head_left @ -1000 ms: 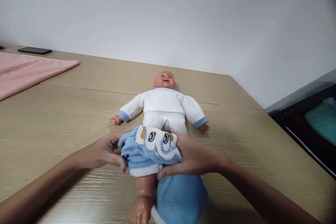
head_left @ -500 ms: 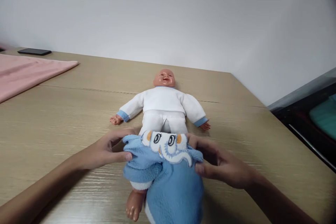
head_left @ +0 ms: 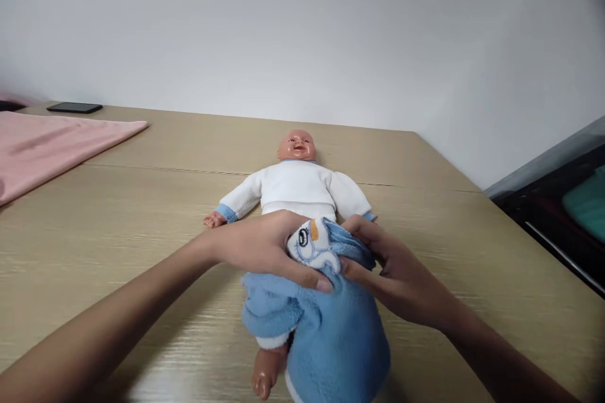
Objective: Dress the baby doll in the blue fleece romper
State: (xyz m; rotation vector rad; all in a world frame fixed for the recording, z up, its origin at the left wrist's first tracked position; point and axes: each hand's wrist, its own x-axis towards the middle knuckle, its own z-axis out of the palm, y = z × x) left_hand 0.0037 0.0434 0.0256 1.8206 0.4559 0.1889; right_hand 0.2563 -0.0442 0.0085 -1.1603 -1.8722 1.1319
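A baby doll (head_left: pixel 297 184) in a white top with blue cuffs lies on its back on the wooden table (head_left: pixel 118 227), head away from me. Blue fleece trousers (head_left: pixel 326 327) with a white embroidered elephant patch cover its legs up to the hips; one bare foot sticks out at the bottom. My left hand (head_left: pixel 265 249) grips the trousers' waistband on the doll's left side of the picture, thumb pressed over the patch. My right hand (head_left: pixel 392 271) pinches the waistband on the other side.
A pink cloth (head_left: pixel 51 145) lies at the far left with a dark phone (head_left: pixel 74 107) behind it. A white wall backs the table. Off the table's right edge is a dark container (head_left: pixel 558 214) holding something teal.
Both hands have pulled the blue trousers up the doll's legs towards its waist, so the white trousers underneath are now covered. My left hand has moved over the elephant patch.
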